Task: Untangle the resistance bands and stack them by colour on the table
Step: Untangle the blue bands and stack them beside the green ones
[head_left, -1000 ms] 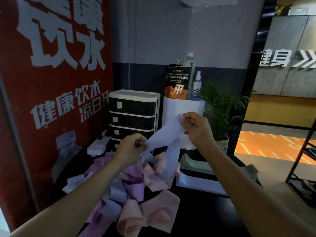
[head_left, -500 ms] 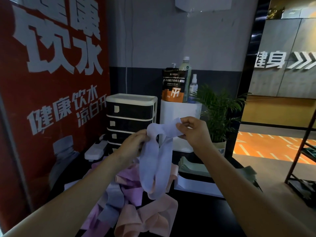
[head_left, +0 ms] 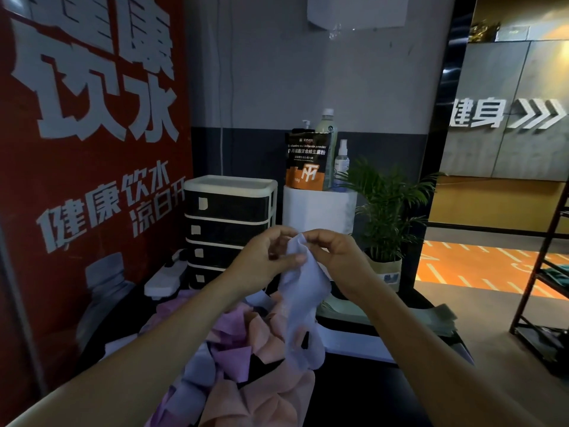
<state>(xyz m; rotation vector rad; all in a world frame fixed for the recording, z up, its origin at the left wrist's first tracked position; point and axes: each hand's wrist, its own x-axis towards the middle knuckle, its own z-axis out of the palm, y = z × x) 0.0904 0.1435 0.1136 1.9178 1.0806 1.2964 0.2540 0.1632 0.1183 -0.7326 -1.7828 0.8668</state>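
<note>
Pale lavender-blue and limp, the flat elastic resistance band [head_left: 303,306] hangs from both hands above the dark bench [head_left: 363,392], its lower loop drooping onto the heap below. The left hand [head_left: 268,257] pinches the band's upper edge between thumb and fingertips, and the right hand [head_left: 335,257] pinches the same bunched top just beside it, so the two grips nearly touch.

The band looks thin, light and very soft: it folds and twists under its own weight, and I judge it would stretch if tugged, not slide free. Its surface seems matte, probably a little grippy against the other bands, so pulling hard could tighten a snag. The best hold is likely the top fold where both hands are now, then spreading the hands apart along the edge to open the loop flat before laying it down.

Beneath it lies the tangled pile of pink, purple and pale blue bands [head_left: 246,365], overlapping on the bench with no sorted stacks visible, so the task seems early.

As for containers, a black-and-white plastic drawer unit [head_left: 229,223] stands at the back with its drawers closed; their contents cannot be seen. Beside it, a white cylindrical stand [head_left: 320,208] carries a black-and-orange powder pouch [head_left: 306,161], a tall bottle and a small spray bottle.
</note>
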